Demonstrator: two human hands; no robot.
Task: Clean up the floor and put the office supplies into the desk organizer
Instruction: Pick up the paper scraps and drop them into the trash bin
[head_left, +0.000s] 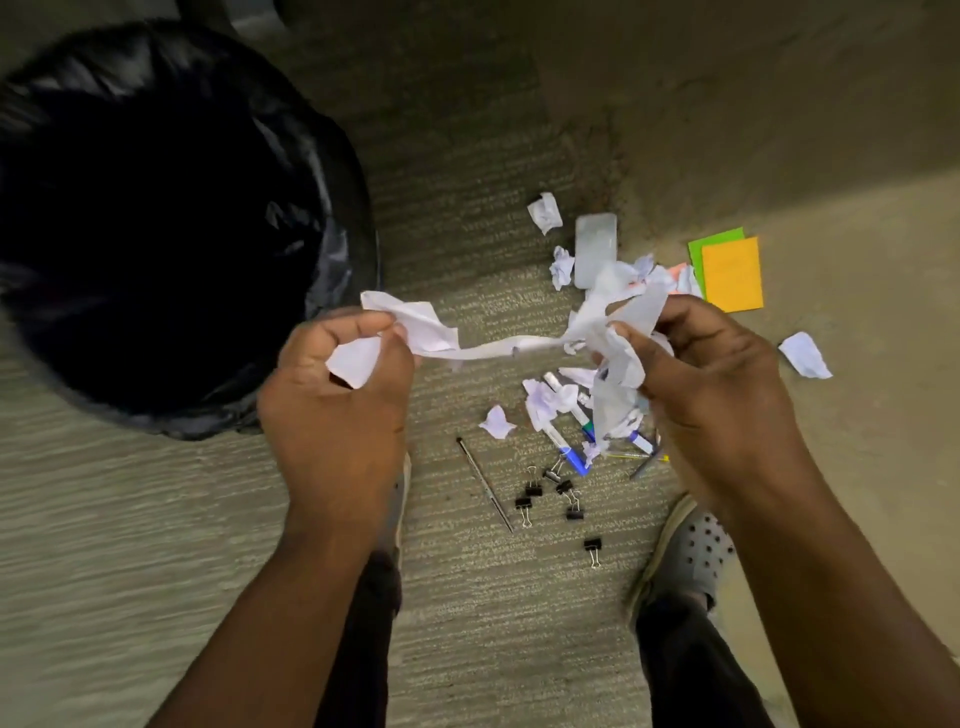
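My left hand (337, 395) and my right hand (711, 384) both grip crumpled white paper (498, 347), which stretches between them in a thin strip above the carpet. Below lies a heap of paper scraps (550, 402) mixed with markers and pens (571, 457). Several black binder clips (550, 499) lie near a thin dark pen (485, 483). More scraps (545, 212) sit further off, one (805, 356) at the right. Orange and green sticky notes (732, 273) lie on the floor at the upper right. No desk organizer is in view.
A bin lined with a black bag (171, 234) stands open at the left, close to my left hand. A clear flat plastic piece (595, 249) lies beyond the heap. My grey perforated shoe (685, 551) stands on the carpet at the lower right.
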